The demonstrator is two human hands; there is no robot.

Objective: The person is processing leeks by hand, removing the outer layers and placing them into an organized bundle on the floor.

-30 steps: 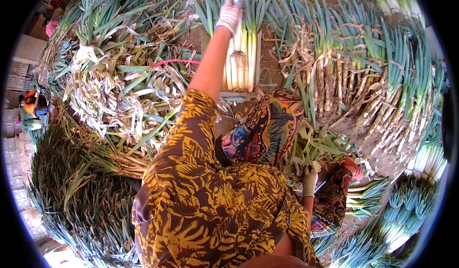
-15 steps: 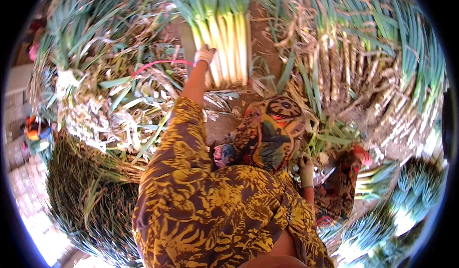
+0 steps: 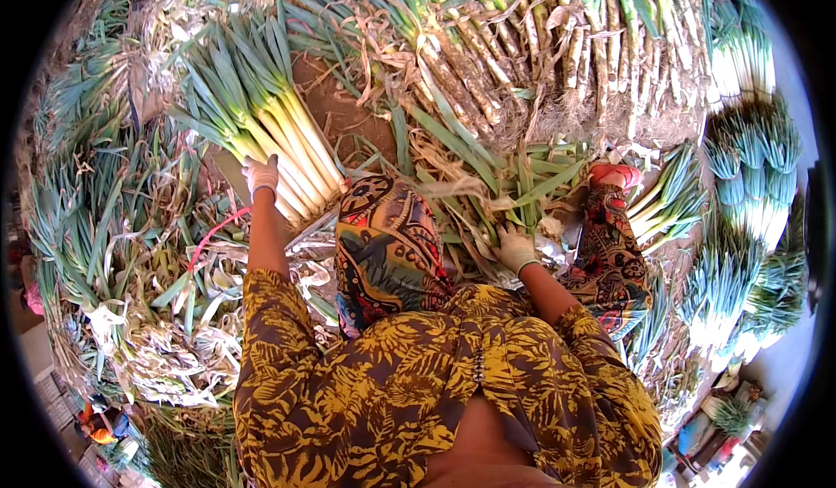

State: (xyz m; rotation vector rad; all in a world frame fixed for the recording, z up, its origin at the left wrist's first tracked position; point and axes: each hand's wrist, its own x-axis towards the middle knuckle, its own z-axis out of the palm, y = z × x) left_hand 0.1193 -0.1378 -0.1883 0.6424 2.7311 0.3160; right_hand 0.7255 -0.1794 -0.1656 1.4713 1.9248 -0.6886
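Note:
Peeled long green onions (image 3: 300,153) lie side by side in a slanted row at the left, white stalks toward me and green leaves pointing away. My gloved left hand (image 3: 261,177) is closed at the near left side of this row, its fingers bent over the outermost stalks. A pink-red strip (image 3: 216,234) trails by that wrist. My gloved right hand (image 3: 515,249) rests on a heap of loose green leaves (image 3: 544,179) at the right of my knee, fingers apart, with nothing visible held in it.
Unpeeled, rooty green onions (image 3: 601,61) are stacked at the far right. Stripped leaves and skins (image 3: 174,340) pile up at the left. Peeled green onions (image 3: 670,192) lie beyond my pink shoe (image 3: 614,175). Upright bundles (image 3: 731,288) line the right side.
The view has turned to the right, so the peeled row now appears farther left. My left hand stays at the row. My right hand has reached forward onto the loose leaves.

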